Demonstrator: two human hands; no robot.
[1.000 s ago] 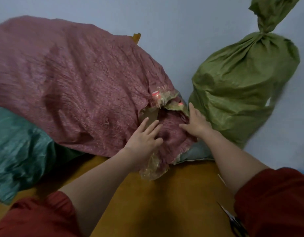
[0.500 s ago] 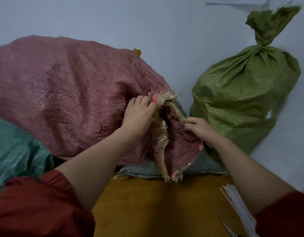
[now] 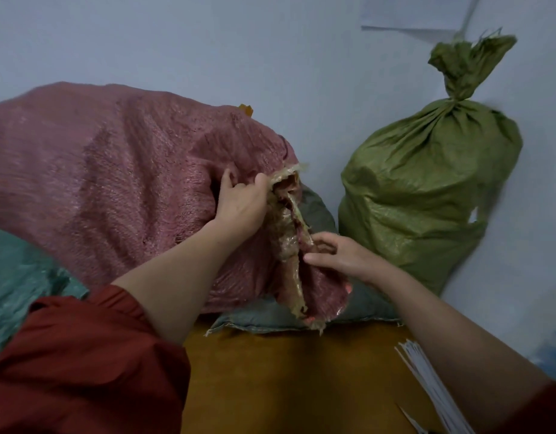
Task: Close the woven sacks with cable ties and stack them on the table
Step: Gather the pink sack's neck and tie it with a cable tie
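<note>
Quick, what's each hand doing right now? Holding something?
Left hand: closed, gripping the top edge of the red sack at its mouth.
Right hand: closed, pinching the same mouth's edge lower down.

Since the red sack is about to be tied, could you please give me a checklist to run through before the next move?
1. Left hand grip on the upper mouth edge of the red sack: ok, fingers curled round it.
2. Right hand grip lower on the mouth: ok, pinching the edge.
3. Mouth gathered into a neck: not ok, it hangs loose and open.
4. Cable ties within reach: ok, bundle lies on the table beside the right forearm.
5. Tie in hand: not ok, neither hand holds one.
6. Contents clear of the mouth: cannot tell, inside is hidden.
</note>
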